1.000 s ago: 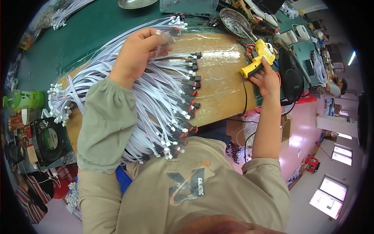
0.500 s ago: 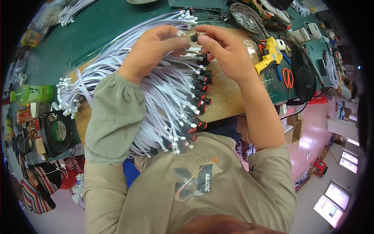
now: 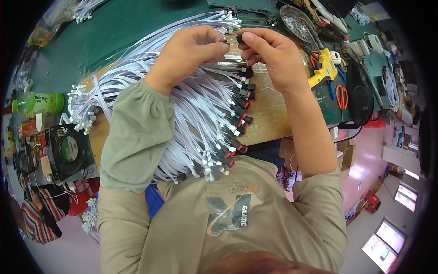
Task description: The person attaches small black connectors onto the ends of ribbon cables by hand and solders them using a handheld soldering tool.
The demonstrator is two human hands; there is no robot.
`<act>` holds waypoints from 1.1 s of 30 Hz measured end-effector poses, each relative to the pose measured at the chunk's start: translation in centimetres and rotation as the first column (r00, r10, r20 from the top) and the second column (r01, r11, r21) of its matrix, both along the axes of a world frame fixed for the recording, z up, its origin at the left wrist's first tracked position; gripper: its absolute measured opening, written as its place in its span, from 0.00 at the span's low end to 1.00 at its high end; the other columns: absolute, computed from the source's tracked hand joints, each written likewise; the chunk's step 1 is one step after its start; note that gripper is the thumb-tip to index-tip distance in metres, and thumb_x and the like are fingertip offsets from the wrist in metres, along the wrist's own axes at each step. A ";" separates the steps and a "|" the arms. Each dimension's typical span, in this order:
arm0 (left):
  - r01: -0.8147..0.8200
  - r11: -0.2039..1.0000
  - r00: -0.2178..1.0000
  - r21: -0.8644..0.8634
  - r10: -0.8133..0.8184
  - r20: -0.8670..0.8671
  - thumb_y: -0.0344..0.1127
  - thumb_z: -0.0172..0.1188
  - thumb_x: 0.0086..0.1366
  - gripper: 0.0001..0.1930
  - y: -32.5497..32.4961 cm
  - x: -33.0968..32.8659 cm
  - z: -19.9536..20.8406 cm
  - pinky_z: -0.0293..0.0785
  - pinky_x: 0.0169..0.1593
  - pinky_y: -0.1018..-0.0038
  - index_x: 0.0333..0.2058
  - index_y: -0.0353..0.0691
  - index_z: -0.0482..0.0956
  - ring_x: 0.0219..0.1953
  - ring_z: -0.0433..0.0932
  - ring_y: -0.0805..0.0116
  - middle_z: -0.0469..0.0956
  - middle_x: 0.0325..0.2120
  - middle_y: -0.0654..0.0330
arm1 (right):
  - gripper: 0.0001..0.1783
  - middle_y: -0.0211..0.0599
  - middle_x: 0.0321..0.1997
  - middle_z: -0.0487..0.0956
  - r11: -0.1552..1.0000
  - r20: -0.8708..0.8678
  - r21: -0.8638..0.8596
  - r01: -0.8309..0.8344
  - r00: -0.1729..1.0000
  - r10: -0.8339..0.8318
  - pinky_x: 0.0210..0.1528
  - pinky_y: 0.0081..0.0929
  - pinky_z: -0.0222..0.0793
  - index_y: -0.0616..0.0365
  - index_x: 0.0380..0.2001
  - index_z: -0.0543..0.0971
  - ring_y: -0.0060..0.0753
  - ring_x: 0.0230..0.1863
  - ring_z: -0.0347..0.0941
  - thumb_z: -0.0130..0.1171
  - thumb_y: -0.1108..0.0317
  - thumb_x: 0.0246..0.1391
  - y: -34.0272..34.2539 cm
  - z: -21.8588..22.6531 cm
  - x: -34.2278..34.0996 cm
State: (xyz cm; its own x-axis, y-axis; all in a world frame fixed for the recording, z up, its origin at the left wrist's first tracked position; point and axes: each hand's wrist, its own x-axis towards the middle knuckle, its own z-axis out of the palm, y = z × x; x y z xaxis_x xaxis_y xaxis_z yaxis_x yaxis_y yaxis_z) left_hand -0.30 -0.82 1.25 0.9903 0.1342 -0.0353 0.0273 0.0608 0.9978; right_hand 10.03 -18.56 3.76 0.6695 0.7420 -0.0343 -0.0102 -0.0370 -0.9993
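Green tabletop (image 3: 137,23) runs behind and to both sides of a brown board (image 3: 269,109), with pinkish floor (image 3: 365,146) farther out to the board's right. Across the board's left and middle lies a thick spread of flat white cables (image 3: 191,109), their right ends carrying black-and-red connectors (image 3: 246,93). Over the board's far edge, the left hand (image 3: 189,52) presses thumb and forefinger together on a cable end (image 3: 223,30) with a white plug; its exact grip point is hidden. Just beside it, the right hand (image 3: 276,54) pinches a small black piece (image 3: 240,39) between thumb and forefinger. Right of the board lie a yellow glue gun (image 3: 325,69) and orange-handled scissors (image 3: 338,95). Left of the board, a green bottle (image 3: 41,104) bears dark characters, and a black fan (image 3: 68,150) has a green centre label, too small to read. At the board's near edge, the shirt (image 3: 223,214) shows printed lettering, partly white, partly dark.
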 end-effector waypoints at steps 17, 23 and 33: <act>-0.075 0.997 0.993 0.009 0.074 0.089 0.32 0.63 0.59 0.08 -0.4 -0.3 0.0 0.69 0.37 0.81 0.33 0.33 0.79 0.30 0.74 0.78 0.78 0.26 0.63 | 0.14 0.32 0.31 0.79 0.999 0.021 0.036 -0.009 1.000 0.008 0.35 0.17 0.71 0.64 0.43 0.79 0.19 0.32 0.74 0.59 0.67 0.56 0.3 0.4 -0.8; -0.159 0.981 0.980 0.113 0.142 0.142 0.31 0.64 0.58 0.09 -0.7 -0.2 -0.1 0.70 0.40 0.81 0.34 0.31 0.79 0.33 0.75 0.77 0.79 0.28 0.63 | 0.15 0.31 0.29 0.79 0.998 -0.053 0.050 0.029 0.998 -0.027 0.34 0.17 0.70 0.64 0.43 0.79 0.19 0.31 0.74 0.59 0.66 0.56 0.6 -0.2 -1.2; -0.136 0.982 0.986 0.134 0.120 0.116 0.37 0.64 0.58 0.12 -0.8 0.0 -0.6 0.69 0.33 0.80 0.32 0.33 0.81 0.28 0.73 0.80 0.78 0.24 0.65 | 0.14 0.28 0.30 0.79 0.996 0.005 0.057 0.074 0.997 -0.074 0.34 0.15 0.69 0.61 0.43 0.80 0.16 0.30 0.72 0.60 0.67 0.55 -0.3 -0.7 -0.9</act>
State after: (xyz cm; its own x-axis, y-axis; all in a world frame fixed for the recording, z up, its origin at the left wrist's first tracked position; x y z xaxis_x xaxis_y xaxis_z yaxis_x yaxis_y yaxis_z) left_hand -0.32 -1.66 0.69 0.9617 0.2560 0.0983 -0.0789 -0.0849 0.9933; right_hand 9.14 -18.88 3.02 0.7229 0.6909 0.0110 -0.0039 0.0200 -0.9998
